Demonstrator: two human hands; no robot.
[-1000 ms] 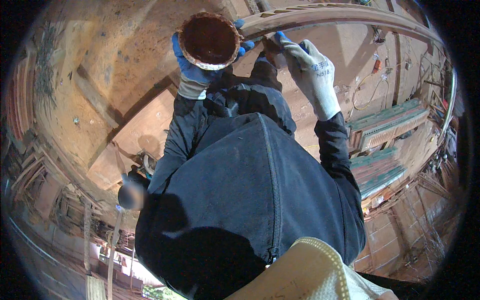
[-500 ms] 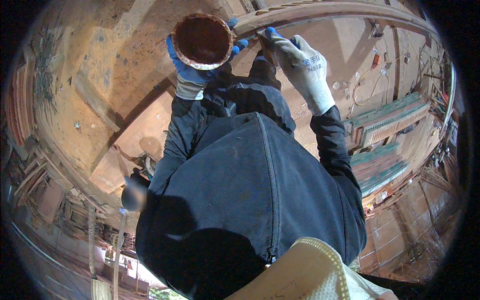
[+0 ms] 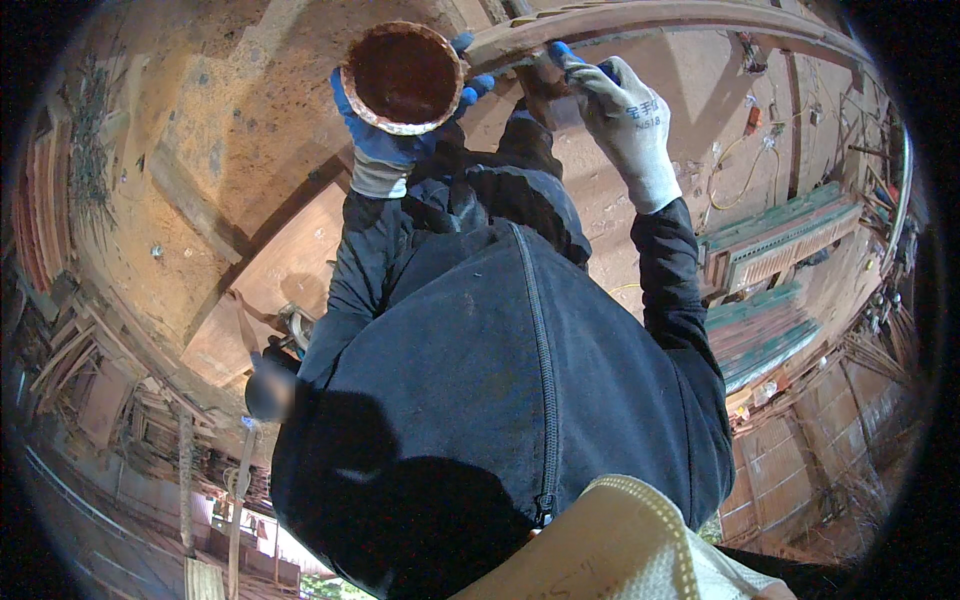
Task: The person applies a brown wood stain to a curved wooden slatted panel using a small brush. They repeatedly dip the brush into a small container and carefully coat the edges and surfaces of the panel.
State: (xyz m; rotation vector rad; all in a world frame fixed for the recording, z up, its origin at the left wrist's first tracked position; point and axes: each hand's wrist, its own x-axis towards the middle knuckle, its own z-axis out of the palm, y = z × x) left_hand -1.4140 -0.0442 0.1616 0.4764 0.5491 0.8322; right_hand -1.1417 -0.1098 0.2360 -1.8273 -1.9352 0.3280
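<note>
My left hand [image 3: 385, 160], in a white and blue glove, holds a round bowl [image 3: 403, 78] from its side and underneath. The bowl's rim is crusted, and dark reddish brown shows inside it. My right hand [image 3: 622, 112], in a matching glove, is closed with the fingers bent together, close to the near edge of a long wooden beam [image 3: 660, 18]. Whatever those fingers hold is hidden and blurred. The beam runs across the top of the view, bent by the lens, just beyond both hands.
Behind me at the left is another person [image 3: 268, 388] beside a wooden board [image 3: 270, 275]. Green and brown slatted panels [image 3: 785, 240] lie at the right. A pale cable [image 3: 718, 180] and a small orange object [image 3: 753, 120] lie on the floor. Timber is stacked at far left [image 3: 45, 215].
My right hand has shifted a little to the right, its fingertips moving along the beam's near edge. The bowl and my left hand stay almost in place.
</note>
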